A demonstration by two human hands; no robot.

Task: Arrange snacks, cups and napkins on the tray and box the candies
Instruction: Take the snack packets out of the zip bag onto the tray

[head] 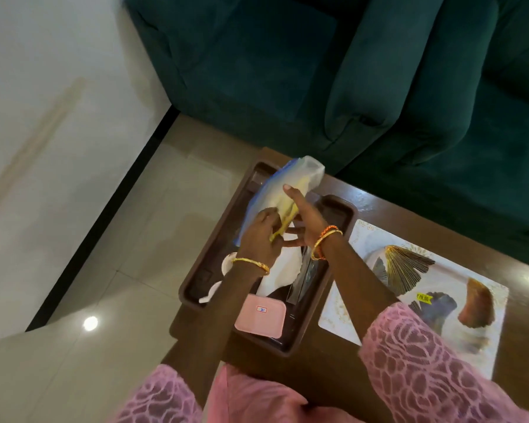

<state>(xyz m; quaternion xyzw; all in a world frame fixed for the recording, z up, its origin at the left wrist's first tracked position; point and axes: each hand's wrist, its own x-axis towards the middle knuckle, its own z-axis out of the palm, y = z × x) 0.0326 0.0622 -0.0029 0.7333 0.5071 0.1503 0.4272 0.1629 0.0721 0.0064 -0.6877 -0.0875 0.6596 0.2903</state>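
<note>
A clear plastic snack bag (297,175) with a blue edge and yellow contents is held above the dark brown tray (214,239). My left hand (257,236) grips its lower end; my right hand (303,215) holds its side, thumb on top. In the tray lie a white napkin (281,270), a pink box (261,315), white paper cups (228,262) at the left and a clear packet (306,276) under my right wrist.
The tray sits on a brown wooden table (376,209). Right of it lies a white placemat (458,285) with leaf prints and a yellow price sticker. A dark green sofa (379,87) stands behind. Tiled floor (119,254) lies to the left.
</note>
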